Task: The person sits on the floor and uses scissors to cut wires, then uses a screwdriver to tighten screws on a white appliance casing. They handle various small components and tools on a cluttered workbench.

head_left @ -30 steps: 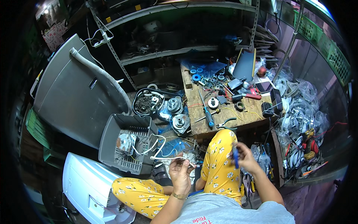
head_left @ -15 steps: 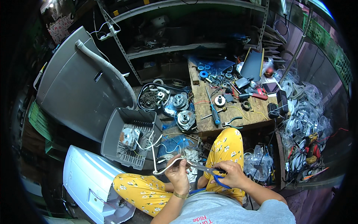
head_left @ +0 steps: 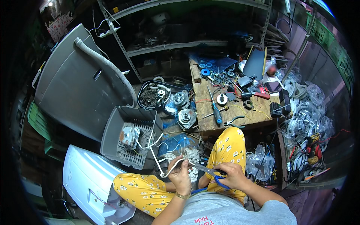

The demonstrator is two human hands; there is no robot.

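Observation:
My left hand point(head_left: 180, 176) pinches a white cable point(head_left: 154, 154) near its end, above my lap. That cable loops back to a rusty-edged motor point(head_left: 129, 135) inside a grey plastic housing point(head_left: 108, 135) on the left. My right hand point(head_left: 231, 176) is closed round the blue handles of a pair of scissors point(head_left: 204, 168). The blades point left and reach the cable end at my left fingertips. Whether they are cutting into it is too small to make out.
On the wooden table point(head_left: 206, 116) lie a blue screwdriver point(head_left: 216, 114), pliers point(head_left: 234, 122) and a red-handled tool point(head_left: 261, 95). Motor parts point(head_left: 186, 118) stand left of it. A white casing point(head_left: 88, 180) lies at lower left; bagged cables point(head_left: 307, 108) pile up at right.
The loop of white cable below my left hand has shifted slightly right and bends more sharply. Both hands and the scissors stay almost in place; the view has moved a little.

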